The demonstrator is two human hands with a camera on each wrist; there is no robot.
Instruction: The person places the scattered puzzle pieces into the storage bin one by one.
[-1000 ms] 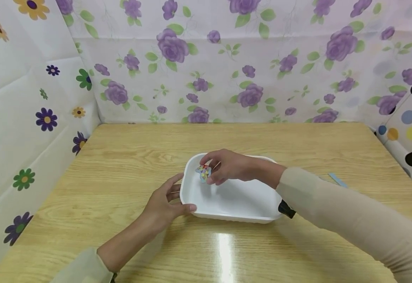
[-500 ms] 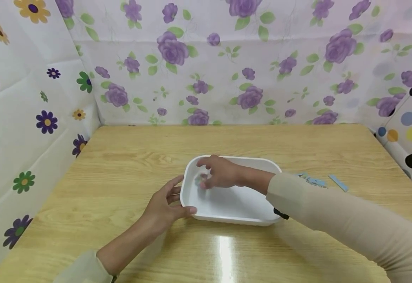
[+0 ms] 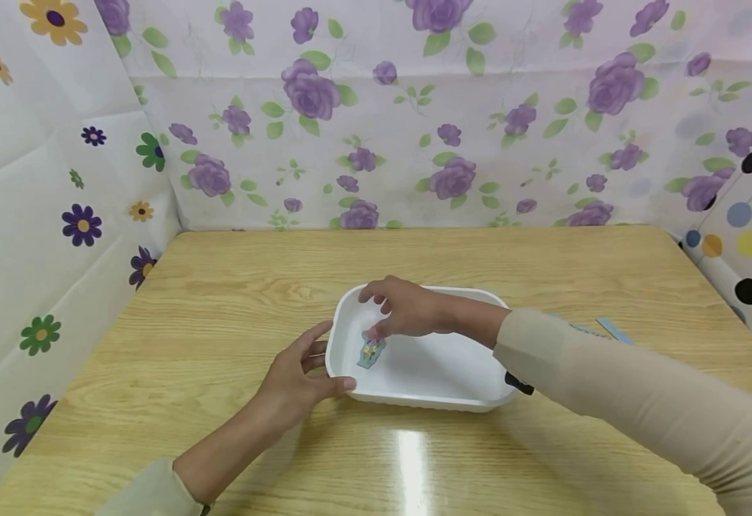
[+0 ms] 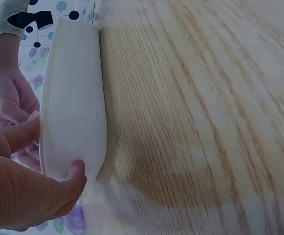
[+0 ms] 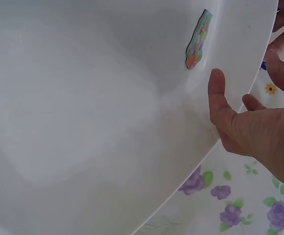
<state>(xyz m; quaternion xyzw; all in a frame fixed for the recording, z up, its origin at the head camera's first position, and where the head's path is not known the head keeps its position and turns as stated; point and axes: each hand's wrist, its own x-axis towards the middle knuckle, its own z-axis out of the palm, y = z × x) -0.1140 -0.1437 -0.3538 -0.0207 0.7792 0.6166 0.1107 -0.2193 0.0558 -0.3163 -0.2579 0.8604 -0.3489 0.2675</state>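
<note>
A white plastic tray point(image 3: 446, 365) stands on the wooden table. My left hand point(image 3: 298, 365) holds its left end, thumb over the near rim and fingers along the outside; the left wrist view also shows this left hand point(image 4: 34, 186) against the tray's outer wall point(image 4: 73, 98). Near the left end inside the tray lies a flat, colourful cut-out piece point(image 3: 370, 352) with a light blue edge. Just above it is my right hand point(image 3: 408, 308), its fingers loosely bent. In the right wrist view the colourful piece point(image 5: 199, 40) sits apart from the right hand's fingers point(image 5: 217, 90).
On the table point(image 3: 253, 287), right of the tray, lie a light blue strip point(image 3: 614, 330) and a patterned blue piece point(image 3: 588, 330), partly hidden by the right sleeve. Floral cloth point(image 3: 363, 143) hangs behind the table, with more patterned cloth at both sides.
The colourful piece, earlier held up in my right hand's fingers, now lies on the tray floor, let go. My left hand has kept its hold on the tray.
</note>
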